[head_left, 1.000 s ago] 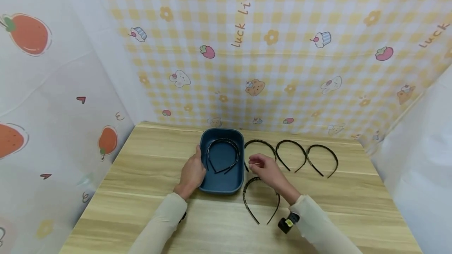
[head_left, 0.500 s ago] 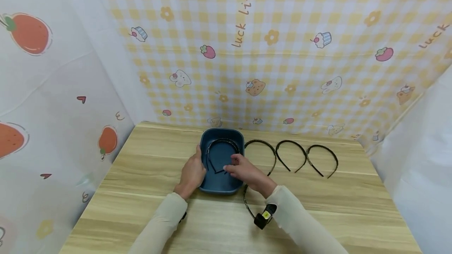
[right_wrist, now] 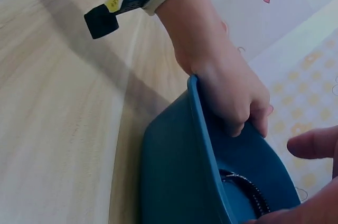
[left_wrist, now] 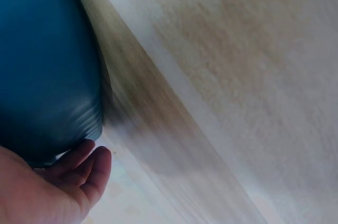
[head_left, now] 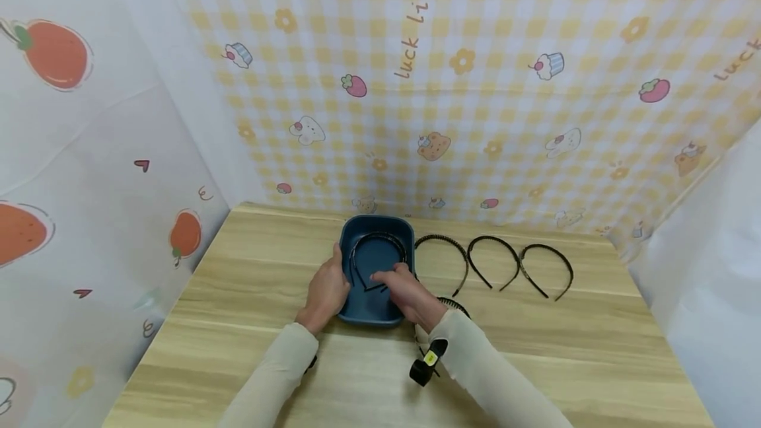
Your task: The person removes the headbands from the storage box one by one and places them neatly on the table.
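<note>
A dark blue plastic bin [head_left: 371,312] holds what look like two black beaded headbands [head_left: 380,234], nested together. At the bin's left wall, my left hand [head_left: 326,289] grips the side; in the right wrist view that hand [right_wrist: 227,89] has its fingers bent over the rim. The left wrist view shows curled fingers [left_wrist: 97,176] against the outer wall. My right hand [head_left: 413,296] reaches over the right rim, low over the headbands' right ends. In the right wrist view, its thumb and fingers [right_wrist: 314,208] are spread apart, one fingertip right at the headband [right_wrist: 243,184].
Right of the bin, three black headbands lie in a row: one beside the rim [head_left: 442,238], one in the middle [head_left: 492,238] and one at the right [head_left: 549,247]. Another headband [head_left: 456,304] lies nearer, partly covered by my right arm. A patterned curtain [head_left: 380,117] hangs behind the wooden table [head_left: 250,256].
My right hand has moved left from above the nearest row headband into the bin, then lowered slightly with its fingers spread. The left hand keeps its place on the bin.
</note>
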The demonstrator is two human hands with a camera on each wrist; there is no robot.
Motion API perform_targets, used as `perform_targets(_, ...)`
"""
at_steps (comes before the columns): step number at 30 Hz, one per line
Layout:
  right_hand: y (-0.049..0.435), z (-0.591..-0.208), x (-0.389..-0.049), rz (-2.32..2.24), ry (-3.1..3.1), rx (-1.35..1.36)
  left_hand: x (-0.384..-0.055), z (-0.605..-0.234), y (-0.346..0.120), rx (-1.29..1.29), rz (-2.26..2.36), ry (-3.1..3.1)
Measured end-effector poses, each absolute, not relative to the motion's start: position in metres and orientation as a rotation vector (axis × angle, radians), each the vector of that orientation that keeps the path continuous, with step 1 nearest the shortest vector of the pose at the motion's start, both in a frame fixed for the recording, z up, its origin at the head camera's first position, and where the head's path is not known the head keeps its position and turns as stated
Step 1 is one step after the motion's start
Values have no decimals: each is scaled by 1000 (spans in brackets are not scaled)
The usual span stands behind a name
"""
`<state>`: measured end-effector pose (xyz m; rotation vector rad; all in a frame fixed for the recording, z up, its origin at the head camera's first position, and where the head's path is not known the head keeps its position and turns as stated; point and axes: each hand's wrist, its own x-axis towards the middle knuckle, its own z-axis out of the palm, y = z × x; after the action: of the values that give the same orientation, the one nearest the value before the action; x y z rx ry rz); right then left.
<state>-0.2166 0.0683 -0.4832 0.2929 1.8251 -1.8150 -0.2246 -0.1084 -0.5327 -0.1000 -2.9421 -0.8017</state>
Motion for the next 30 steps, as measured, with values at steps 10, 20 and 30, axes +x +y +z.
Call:
perform_targets(10,66,-493,-224,-1857,1854,344,-216,-535,-113,-78,-797,-2965)
perform_targets(20,71,-485,-234,-1851,1994,321,-224,-529,-106,-93,-828,-2912)
perform_targets(30,68,-485,-235,-1933,2024,249,-221,-531,-107,-105,-834,-2923)
